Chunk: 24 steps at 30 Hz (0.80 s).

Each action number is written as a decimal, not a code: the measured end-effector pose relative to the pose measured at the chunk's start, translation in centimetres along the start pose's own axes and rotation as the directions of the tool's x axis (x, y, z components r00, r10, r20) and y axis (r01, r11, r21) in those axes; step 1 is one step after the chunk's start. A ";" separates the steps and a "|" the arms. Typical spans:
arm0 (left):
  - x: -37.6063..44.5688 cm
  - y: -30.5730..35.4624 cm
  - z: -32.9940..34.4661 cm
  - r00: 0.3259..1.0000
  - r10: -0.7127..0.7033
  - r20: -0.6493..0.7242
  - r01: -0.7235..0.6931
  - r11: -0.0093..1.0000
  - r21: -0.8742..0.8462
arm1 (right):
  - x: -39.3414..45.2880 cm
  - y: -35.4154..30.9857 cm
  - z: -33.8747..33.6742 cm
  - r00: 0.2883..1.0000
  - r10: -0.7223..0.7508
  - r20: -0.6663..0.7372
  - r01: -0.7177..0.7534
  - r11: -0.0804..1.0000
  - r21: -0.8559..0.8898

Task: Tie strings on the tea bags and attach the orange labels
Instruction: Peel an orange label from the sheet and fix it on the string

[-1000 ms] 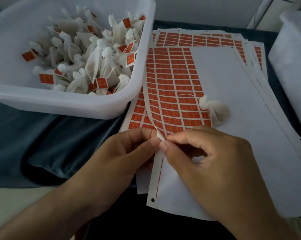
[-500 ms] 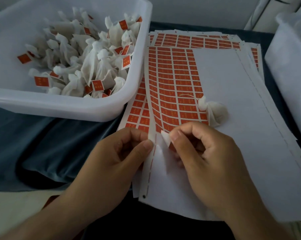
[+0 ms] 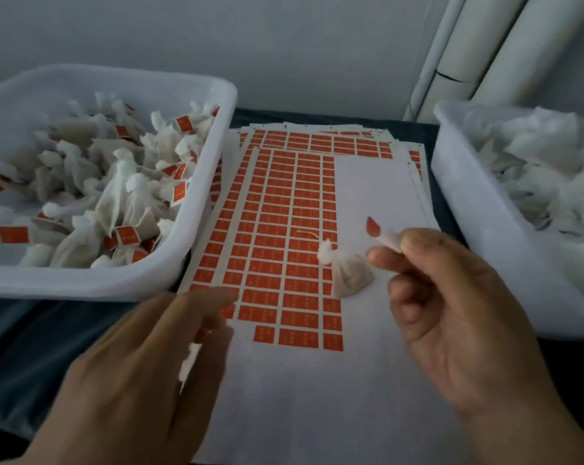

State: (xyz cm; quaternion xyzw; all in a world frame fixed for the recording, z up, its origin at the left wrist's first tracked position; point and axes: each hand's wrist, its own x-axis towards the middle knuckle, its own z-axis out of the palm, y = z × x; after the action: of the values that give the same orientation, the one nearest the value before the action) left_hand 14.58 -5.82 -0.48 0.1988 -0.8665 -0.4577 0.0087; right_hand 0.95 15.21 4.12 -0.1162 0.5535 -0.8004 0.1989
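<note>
Having split apart since half a second ago, no longer meeting at the lower edge of the label sheet (image 3: 368,196). Right hand (image 3: 451,313), right of centre, pinching a peeled orange label (image 3: 373,226), curled, glossy, white-backed. Left hand (image 3: 143,380), lower left, blurred, fingers spread, possibly over a white paper scrap. Small gauzy tea bag (image 3: 349,275), knotted, with thin string, lying at frame centre on the sheet. Smooth white plastic tub (image 3: 213,182), upper left, heaped with labelled bags; second tub (image 3: 468,236), right, holding crumpled white bags.
</note>
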 end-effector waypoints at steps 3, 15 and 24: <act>2.0 4.8 1.3 0.987 0.086 -0.134 -0.088 0.996 -0.004 | 1.4 -1.8 -0.6 0.999 -0.037 0.006 0.036 0.998 0.059; 13.9 9.2 3.1 0.973 0.008 0.229 -0.094 0.926 0.367 | 7.1 -3.2 -1.7 0.998 -0.032 -0.056 0.030 0.999 -0.036; 13.9 7.3 3.4 0.979 0.196 0.045 -0.183 0.961 -0.209 | 11.1 -1.5 -2.0 0.994 -0.092 0.050 0.104 0.919 -0.380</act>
State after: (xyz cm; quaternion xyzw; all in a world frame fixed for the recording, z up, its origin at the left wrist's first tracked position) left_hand -1.35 -4.34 1.04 0.0978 -0.8299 -0.5475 0.0444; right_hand -10.08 12.44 4.44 -0.1927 0.6891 -0.6843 0.1406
